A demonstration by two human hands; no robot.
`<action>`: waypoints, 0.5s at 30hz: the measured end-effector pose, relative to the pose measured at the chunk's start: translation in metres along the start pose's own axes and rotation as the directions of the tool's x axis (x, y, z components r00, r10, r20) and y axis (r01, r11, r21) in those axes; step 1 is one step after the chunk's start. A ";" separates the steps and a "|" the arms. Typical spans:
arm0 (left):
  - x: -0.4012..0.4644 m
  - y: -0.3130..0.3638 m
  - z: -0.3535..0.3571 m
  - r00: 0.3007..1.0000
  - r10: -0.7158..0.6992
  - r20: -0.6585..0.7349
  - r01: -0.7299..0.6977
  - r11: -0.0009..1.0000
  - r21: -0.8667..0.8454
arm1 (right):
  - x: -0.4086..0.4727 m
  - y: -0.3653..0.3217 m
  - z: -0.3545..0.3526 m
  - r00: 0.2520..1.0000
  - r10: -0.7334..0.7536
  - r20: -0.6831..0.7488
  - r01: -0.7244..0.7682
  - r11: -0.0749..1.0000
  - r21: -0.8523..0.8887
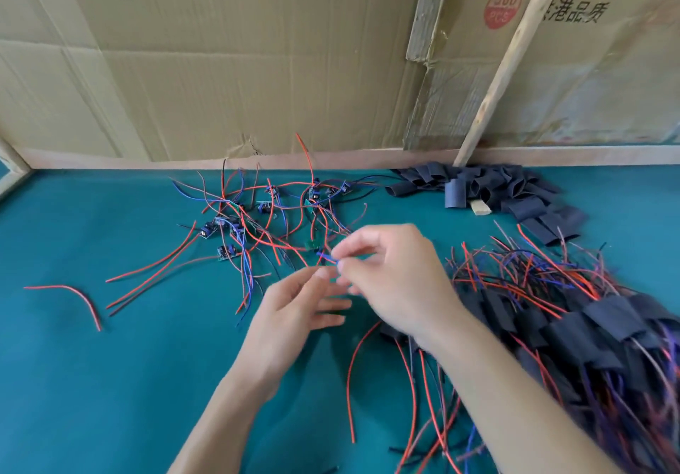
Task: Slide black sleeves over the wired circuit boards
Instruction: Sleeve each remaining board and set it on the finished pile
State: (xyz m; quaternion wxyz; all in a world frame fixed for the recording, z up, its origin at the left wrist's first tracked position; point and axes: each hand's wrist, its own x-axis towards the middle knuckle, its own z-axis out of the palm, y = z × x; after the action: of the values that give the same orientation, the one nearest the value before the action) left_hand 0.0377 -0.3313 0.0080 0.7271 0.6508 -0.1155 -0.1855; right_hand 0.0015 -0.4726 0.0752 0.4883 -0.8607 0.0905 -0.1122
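Above a teal table (92, 381), the right hand (397, 278) pinches a thin blue wire (327, 255) between thumb and forefinger, a small green board (312, 245) just beyond it. The left hand (294, 311) hovers beside it with fingers loosely spread, holding nothing that can be seen. Bare wired boards (235, 223) lie tangled at center. Loose black sleeves (489, 190) are heaped at the far right. Sleeved boards (588, 330) pile at right, blurred and cut off by the frame edge.
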 end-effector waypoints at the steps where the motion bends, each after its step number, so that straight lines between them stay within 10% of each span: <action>1: -0.002 0.001 0.003 0.999 -0.031 0.042 0.035 0.996 -0.084 | -0.010 0.002 0.004 0.999 -0.016 0.040 0.017 1.000 -0.009; 10: 0.002 0.004 -0.003 0.986 -0.167 -0.010 0.156 0.940 -0.303 | 0.006 0.002 -0.024 0.883 -0.032 0.469 0.146 0.967 -0.209; 15: 0.003 0.003 -0.001 0.972 -0.200 -0.123 0.167 0.958 -0.233 | 0.099 0.013 -0.058 0.998 0.057 -0.011 -0.059 0.984 -0.171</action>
State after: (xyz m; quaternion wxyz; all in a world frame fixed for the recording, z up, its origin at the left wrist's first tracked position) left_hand 0.0418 -0.3313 0.0106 0.7810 0.5855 0.0202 -0.2162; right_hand 0.0794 -0.5526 0.1032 0.4152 -0.8962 0.1264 -0.0925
